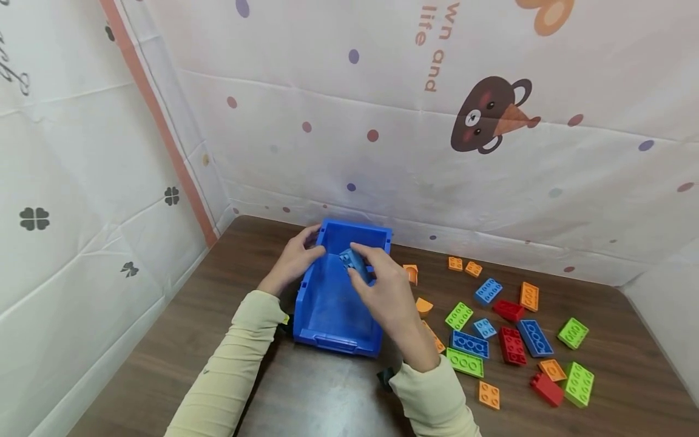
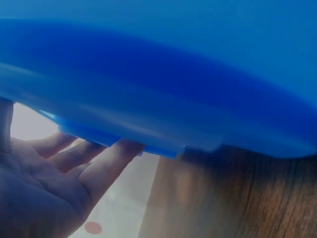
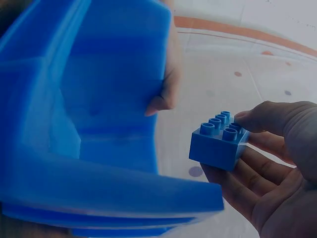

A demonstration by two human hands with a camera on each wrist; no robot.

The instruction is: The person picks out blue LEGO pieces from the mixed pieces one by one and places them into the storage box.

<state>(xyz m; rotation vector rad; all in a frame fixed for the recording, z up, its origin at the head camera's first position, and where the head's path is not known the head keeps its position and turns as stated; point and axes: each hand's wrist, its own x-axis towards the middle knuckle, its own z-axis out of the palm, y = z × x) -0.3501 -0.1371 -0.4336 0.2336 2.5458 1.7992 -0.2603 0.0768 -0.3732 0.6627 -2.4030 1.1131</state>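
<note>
The bin (image 1: 338, 312) is on the table (image 1: 164, 340) before me, with the cloth (image 1: 295, 161) behind. My left hand (image 1: 293, 260) grips its left wall (image 1: 311, 285); my right hand (image 1: 386, 290) holds a brick (image 1: 354, 263) that, seen from my head, is over it. Loose bricks (image 1: 469, 344) lie scattered to the right.

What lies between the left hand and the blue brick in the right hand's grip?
In the head view, only the bare inside of the blue bin shows between the left hand and the blue brick that the right hand pinches.
</note>
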